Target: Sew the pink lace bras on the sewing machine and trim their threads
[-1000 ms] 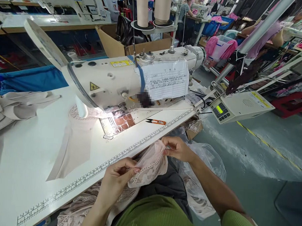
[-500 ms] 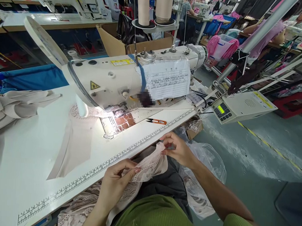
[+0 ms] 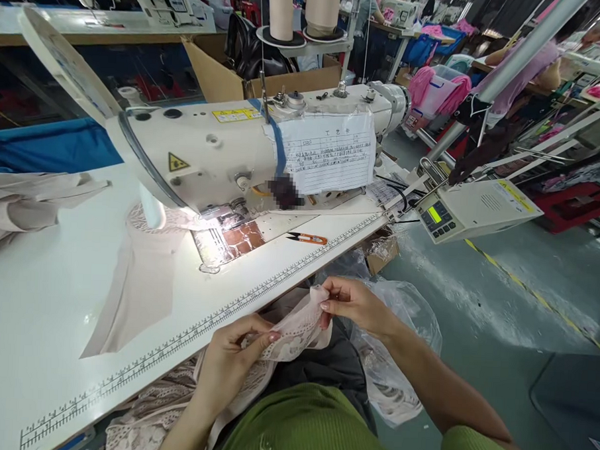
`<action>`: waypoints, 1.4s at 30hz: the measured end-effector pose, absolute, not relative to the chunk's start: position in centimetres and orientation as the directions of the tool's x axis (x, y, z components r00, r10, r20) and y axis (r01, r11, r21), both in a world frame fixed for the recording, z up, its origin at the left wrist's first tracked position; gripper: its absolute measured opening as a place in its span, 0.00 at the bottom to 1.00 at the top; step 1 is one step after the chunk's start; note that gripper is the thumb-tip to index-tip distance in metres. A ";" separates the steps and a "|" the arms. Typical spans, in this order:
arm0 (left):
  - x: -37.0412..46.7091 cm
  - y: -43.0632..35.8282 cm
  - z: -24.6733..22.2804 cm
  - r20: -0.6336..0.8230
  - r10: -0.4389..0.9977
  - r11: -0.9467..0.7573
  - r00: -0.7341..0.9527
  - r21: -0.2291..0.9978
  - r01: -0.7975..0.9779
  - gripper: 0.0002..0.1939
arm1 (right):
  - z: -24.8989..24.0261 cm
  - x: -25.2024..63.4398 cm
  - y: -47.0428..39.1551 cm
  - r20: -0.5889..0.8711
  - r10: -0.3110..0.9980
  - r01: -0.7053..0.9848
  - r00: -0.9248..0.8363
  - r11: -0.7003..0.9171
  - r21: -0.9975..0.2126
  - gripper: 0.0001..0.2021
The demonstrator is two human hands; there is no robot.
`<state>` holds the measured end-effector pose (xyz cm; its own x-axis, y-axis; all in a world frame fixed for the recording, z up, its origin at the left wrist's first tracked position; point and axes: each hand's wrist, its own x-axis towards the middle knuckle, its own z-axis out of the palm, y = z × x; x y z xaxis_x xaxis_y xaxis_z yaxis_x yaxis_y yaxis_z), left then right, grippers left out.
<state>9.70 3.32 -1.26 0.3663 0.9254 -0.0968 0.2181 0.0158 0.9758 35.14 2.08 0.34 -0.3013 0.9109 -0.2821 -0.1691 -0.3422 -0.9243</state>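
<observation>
A strip of pale pink lace fabric stretches between my two hands above my lap, just off the table's front edge. My left hand pinches its lower left part between thumb and fingers. At the upper right end, my right hand grips the edge with closed fingertips. More lace hangs below and left of my left hand, partly under the tabletop. Beyond my hands stands a white sewing machine, its lamp lit at the needle area. A pale cloth piece lies flat left of the needle plate.
Orange-handled thread snips lie on the white table, behind a printed ruler along the edge. Folded pale fabric rests at the left. A control box juts out at right. A clear plastic bag hangs beside my right arm.
My right hand has closed its raised fingers onto the lace's end and dipped slightly. My left hand keeps its pinch. The whole view has shifted a little.
</observation>
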 end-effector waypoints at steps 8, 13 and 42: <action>9.9 3.1 -1.7 -0.125 0.930 0.043 0.345 0.971 0.234 0.11 | -0.7 33.8 1.7 -0.202 0.976 -0.156 -0.082 -0.213 -0.964 0.18; 10.3 2.9 -1.6 -0.147 0.924 0.071 0.352 0.973 0.221 0.11 | -1.4 33.5 1.4 -0.158 0.987 -0.124 0.012 -0.156 -0.980 0.19; 10.6 2.6 -3.0 -0.295 0.828 0.462 0.476 0.841 -0.282 0.16 | -0.7 34.2 1.6 -0.272 0.959 -0.318 -0.078 -0.283 -0.905 0.16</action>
